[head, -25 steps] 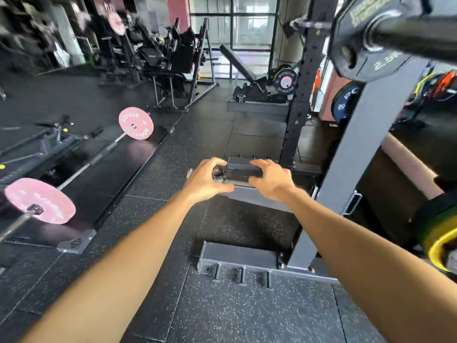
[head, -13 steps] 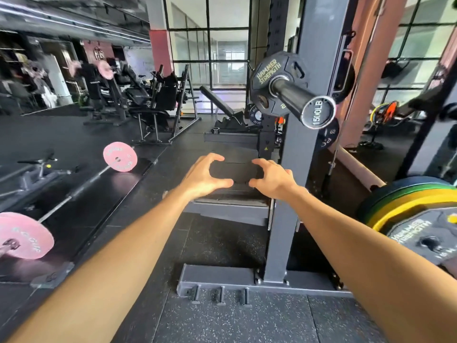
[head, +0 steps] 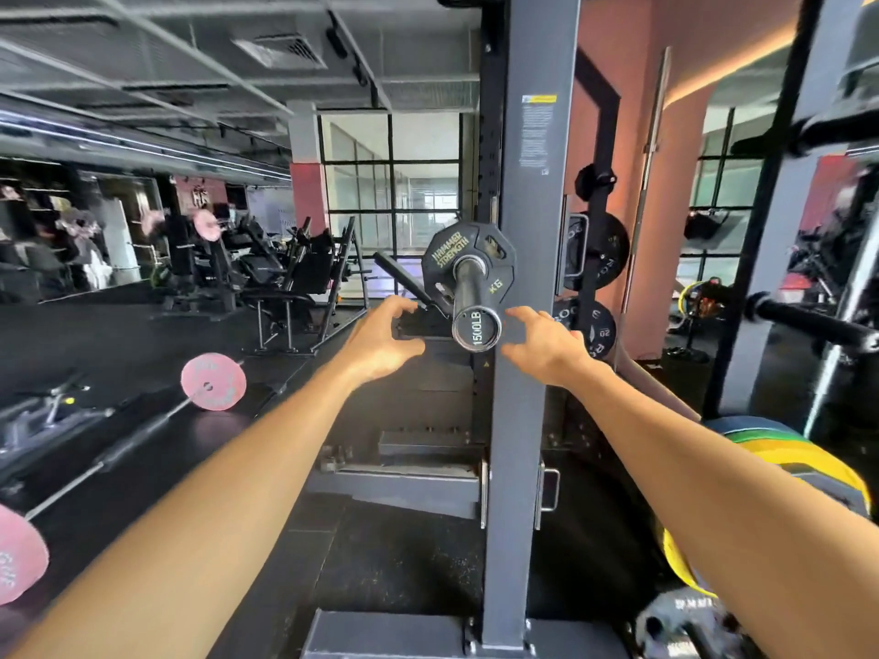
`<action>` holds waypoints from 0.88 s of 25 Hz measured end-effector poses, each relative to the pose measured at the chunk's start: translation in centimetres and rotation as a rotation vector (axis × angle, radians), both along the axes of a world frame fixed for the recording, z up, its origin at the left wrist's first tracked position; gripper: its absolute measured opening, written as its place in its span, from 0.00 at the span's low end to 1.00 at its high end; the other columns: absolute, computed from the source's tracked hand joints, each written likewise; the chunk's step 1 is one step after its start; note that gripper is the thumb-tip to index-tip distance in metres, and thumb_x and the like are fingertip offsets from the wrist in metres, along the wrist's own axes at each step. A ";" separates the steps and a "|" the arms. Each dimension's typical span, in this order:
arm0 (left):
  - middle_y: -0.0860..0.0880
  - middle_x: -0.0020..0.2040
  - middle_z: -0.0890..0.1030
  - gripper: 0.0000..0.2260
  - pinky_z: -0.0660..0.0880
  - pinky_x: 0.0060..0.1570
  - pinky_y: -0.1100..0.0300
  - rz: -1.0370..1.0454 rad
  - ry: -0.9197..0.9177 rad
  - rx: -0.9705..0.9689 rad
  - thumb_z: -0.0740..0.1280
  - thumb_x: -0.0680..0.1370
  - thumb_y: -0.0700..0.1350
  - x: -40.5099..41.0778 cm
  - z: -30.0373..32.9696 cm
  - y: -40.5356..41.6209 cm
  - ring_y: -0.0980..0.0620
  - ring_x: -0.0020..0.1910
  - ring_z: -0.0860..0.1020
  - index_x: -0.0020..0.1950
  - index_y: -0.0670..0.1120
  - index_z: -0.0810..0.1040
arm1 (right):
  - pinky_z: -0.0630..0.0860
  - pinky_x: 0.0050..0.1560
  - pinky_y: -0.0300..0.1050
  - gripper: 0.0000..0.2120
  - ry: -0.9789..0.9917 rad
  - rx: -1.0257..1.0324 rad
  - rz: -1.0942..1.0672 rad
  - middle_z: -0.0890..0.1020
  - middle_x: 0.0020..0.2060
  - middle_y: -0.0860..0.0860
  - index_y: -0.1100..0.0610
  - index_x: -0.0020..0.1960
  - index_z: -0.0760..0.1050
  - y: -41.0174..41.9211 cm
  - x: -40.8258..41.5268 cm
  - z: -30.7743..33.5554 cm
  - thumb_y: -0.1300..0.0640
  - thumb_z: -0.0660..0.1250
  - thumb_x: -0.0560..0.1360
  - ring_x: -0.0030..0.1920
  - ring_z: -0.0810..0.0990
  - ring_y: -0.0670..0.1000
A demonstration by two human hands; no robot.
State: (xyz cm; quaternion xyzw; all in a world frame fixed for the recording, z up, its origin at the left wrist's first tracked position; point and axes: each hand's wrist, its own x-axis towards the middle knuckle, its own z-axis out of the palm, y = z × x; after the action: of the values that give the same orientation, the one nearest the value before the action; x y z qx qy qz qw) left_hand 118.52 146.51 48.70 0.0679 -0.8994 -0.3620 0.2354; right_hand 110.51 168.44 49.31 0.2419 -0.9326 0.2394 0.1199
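Note:
A black barbell sleeve (head: 475, 321), its end cap marked 1500LB, points at me from a grey rack upright (head: 523, 373). One black Hammer Strength plate (head: 444, 261) sits on the sleeve against the rack. My left hand (head: 380, 342) hovers just left of the sleeve end, fingers spread and slightly curved, holding nothing. My right hand (head: 542, 347) hovers just right of it in the same pose, in front of the upright. Neither hand touches the sleeve.
A barbell with pink plates (head: 214, 388) lies on the black rubber floor at left. Stacked coloured bumper plates (head: 785, 468) sit low at right. Black plates (head: 601, 259) hang on storage pegs behind the upright. The rack's base (head: 404, 632) is at my feet; benches and machines stand farther back.
Both hands have risen from low near the rack's foot to the level of the barbell sleeve and have moved apart to either side of its end. The view has tilted upward.

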 end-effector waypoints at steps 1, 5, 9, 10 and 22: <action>0.49 0.72 0.68 0.24 0.69 0.64 0.53 0.007 0.016 -0.007 0.70 0.75 0.44 -1.1 0.9 -0.3 0.48 0.70 0.68 0.69 0.53 0.69 | 0.58 0.69 0.58 0.29 0.022 -0.011 -0.004 0.69 0.69 0.55 0.48 0.75 0.59 -0.1 -0.9 1.0 0.50 0.61 0.76 0.69 0.68 0.59; 0.47 0.67 0.73 0.22 0.72 0.60 0.53 0.045 0.091 -0.059 0.68 0.76 0.44 -6.8 3.8 -2.2 0.47 0.61 0.75 0.69 0.49 0.68 | 0.60 0.68 0.58 0.26 0.107 -0.071 -0.048 0.71 0.67 0.55 0.51 0.73 0.62 -1.7 -5.8 4.0 0.51 0.60 0.76 0.68 0.69 0.60; 0.48 0.56 0.76 0.24 0.73 0.55 0.53 0.079 0.042 -0.024 0.67 0.77 0.45 -14.0 4.8 -4.7 0.48 0.50 0.76 0.71 0.48 0.64 | 0.63 0.65 0.58 0.22 0.143 -0.067 -0.076 0.72 0.65 0.56 0.53 0.70 0.65 -3.8 -11.5 6.1 0.52 0.59 0.77 0.64 0.72 0.60; 0.48 0.56 0.77 0.25 0.74 0.55 0.53 0.079 0.031 -0.002 0.67 0.76 0.45 -16.0 4.7 -5.3 0.48 0.50 0.76 0.72 0.48 0.63 | 0.64 0.65 0.58 0.22 0.147 -0.058 -0.076 0.72 0.64 0.56 0.54 0.70 0.65 -4.3 -13.2 6.5 0.52 0.59 0.77 0.63 0.72 0.60; 0.44 0.56 0.80 0.16 0.79 0.49 0.51 0.123 0.058 0.325 0.68 0.74 0.37 -30.2 0.2 -7.1 0.45 0.52 0.78 0.61 0.41 0.73 | 0.72 0.46 0.48 0.12 0.185 -0.089 -0.202 0.78 0.56 0.59 0.59 0.61 0.69 -11.1 -27.1 6.4 0.60 0.61 0.78 0.54 0.78 0.63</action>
State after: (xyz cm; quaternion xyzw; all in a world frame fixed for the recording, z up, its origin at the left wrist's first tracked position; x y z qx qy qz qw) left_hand 88.31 139.39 48.90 0.1495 -0.8160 -0.4895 0.2686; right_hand 83.36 157.33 55.72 0.1621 -0.9257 0.2440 0.2394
